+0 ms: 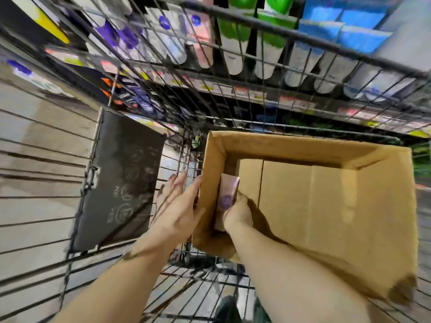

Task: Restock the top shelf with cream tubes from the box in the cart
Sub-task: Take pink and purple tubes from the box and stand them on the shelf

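An open cardboard box [349, 206] sits inside the wire cart [144, 94]. My right hand [238, 214] reaches into the box's left end and grips a pink cream tube [227, 193] with a purple mark, standing against the box's left wall. My left hand [179, 206] is outside the box with fingers straight, pressing flat on the left wall. The rest of the box interior in view shows only bare cardboard. Beyond the cart, the shelf [233, 73] holds rows of tubes with white, pink, green and blue tops.
A dark flap panel [121, 183] of the cart lies left of the box. The cart's wire walls rise on the left and front. Price labels run along the shelf edges [291, 102]. Grey floor shows through the wires at left.
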